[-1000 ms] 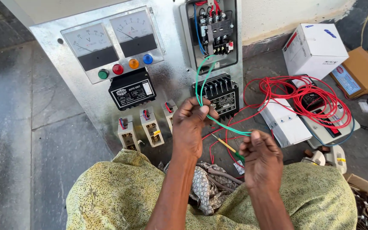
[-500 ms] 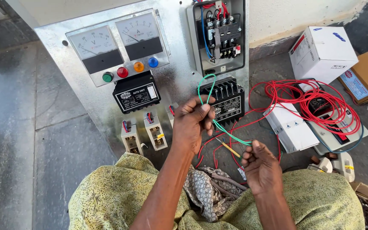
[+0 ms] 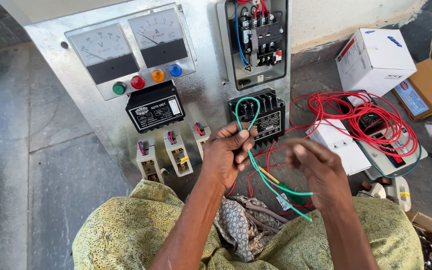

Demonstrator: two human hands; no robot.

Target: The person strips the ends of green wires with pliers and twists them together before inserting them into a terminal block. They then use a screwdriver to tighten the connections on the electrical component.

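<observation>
My left hand point(image 3: 228, 152) pinches a thin green wire point(image 3: 248, 107) that loops up in front of a black terminal block point(image 3: 271, 122) on a tilted metal panel point(image 3: 206, 95). Two strands of the wire run down and to the right, to my right hand point(image 3: 318, 172). That hand is blurred by motion, its fingers curled, and it seems to grip one strand near the thumb. A yellow-tipped lead point(image 3: 268, 175) and thin red leads lie between the hands. My lap is covered in yellow patterned cloth point(image 3: 141, 235).
The panel carries two dial meters point(image 3: 128, 42), several coloured lamps point(image 3: 147, 80), a black control unit point(image 3: 154, 111), three small fuse holders point(image 3: 173, 152) and a wired contactor box point(image 3: 258, 40). A red wire coil point(image 3: 376, 117), white box point(image 3: 373, 57) and brown carton point(image 3: 431, 87) lie at right.
My right hand has risen from low by my lap toward the left hand. The left hand still holds the green loop, and the view has moved closer to the panel.
</observation>
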